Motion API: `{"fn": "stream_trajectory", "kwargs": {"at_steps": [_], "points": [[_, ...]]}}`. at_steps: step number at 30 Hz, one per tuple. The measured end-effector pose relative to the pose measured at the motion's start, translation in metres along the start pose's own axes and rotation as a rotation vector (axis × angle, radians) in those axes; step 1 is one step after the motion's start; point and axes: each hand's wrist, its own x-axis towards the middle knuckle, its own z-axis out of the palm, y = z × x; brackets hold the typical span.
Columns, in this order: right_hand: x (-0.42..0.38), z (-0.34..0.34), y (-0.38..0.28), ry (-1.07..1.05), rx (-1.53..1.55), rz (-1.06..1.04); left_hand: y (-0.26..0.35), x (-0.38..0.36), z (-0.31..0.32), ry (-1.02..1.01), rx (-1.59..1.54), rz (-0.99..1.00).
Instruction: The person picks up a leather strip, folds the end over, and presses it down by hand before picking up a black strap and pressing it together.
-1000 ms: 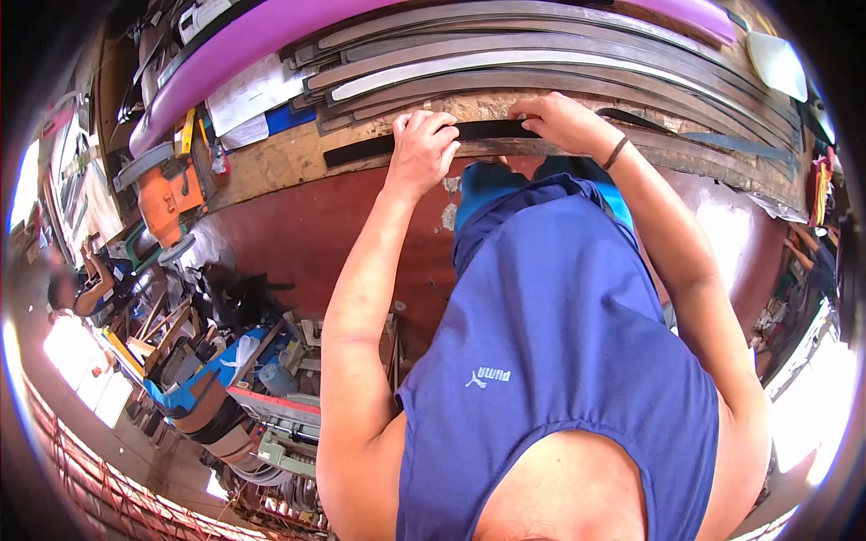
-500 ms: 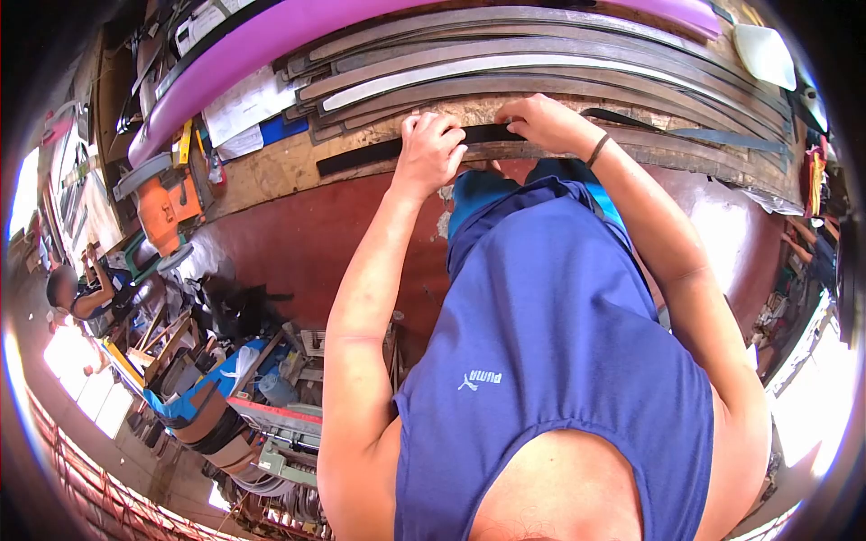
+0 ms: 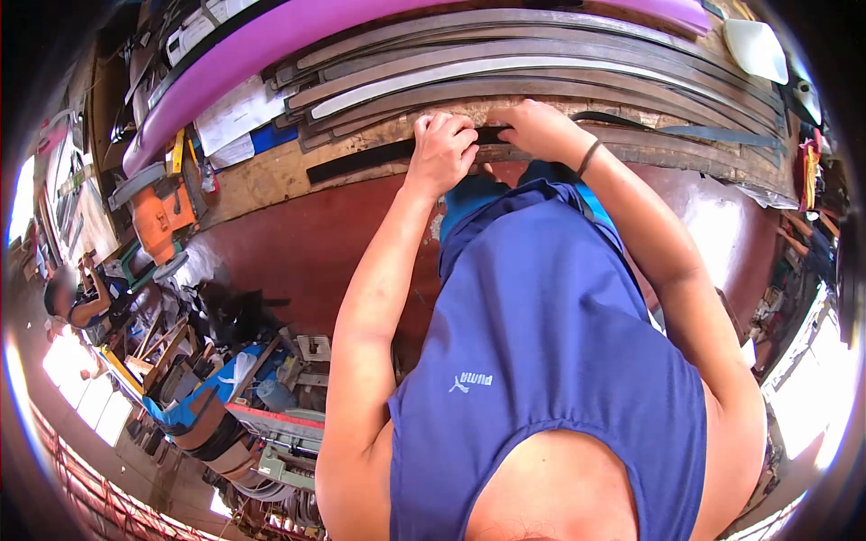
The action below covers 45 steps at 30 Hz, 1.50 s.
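Right hand [image 3: 537, 129] pinching black strip [image 3: 356, 161] | left hand [image 3: 442, 151] curled over it, hold cannot be told | bench [image 3: 257, 180] beneath grip, apparently supporting strip

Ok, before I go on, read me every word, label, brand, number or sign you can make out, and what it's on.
"PUMA", on the front of the blue shirt.
White papers: any print is too small to read.
Black strip: no lettering that I can make out.
I can read nothing else; the cluttered edges of the view are too small or blurred.
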Motion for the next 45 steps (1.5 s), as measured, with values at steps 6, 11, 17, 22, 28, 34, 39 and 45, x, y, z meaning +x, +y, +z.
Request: {"fn": "stream_trajectory", "kwargs": {"at_steps": [6,11,17,22,28,34,39,45], "points": [[-0.044,-0.036,0.039,0.011,0.009,0.094,0.000,-0.001,0.000,-0.007,-0.032,-0.012],[-0.052,-0.043,0.064,0.017,0.062,0.079,0.001,0.001,0.000,-0.012,-0.035,-0.010],[-0.050,-0.037,0.079,0.036,0.112,0.065,0.004,0.003,0.000,-0.023,0.005,-0.010],[-0.051,-0.041,0.076,0.008,0.153,0.083,0.009,0.007,-0.002,-0.035,-0.004,-0.015],[-0.051,-0.039,0.078,0.004,0.139,0.071,0.011,0.009,0.002,-0.029,0.006,0.002],[-0.051,-0.041,0.077,-0.013,0.153,0.076,0.021,0.018,0.014,-0.044,-0.028,0.032],[-0.050,-0.038,0.079,-0.004,0.137,0.064,0.029,0.024,0.023,-0.044,-0.041,0.051],[-0.050,-0.034,0.083,-0.004,0.145,0.074,0.027,0.024,0.028,-0.033,-0.046,0.069]]}}
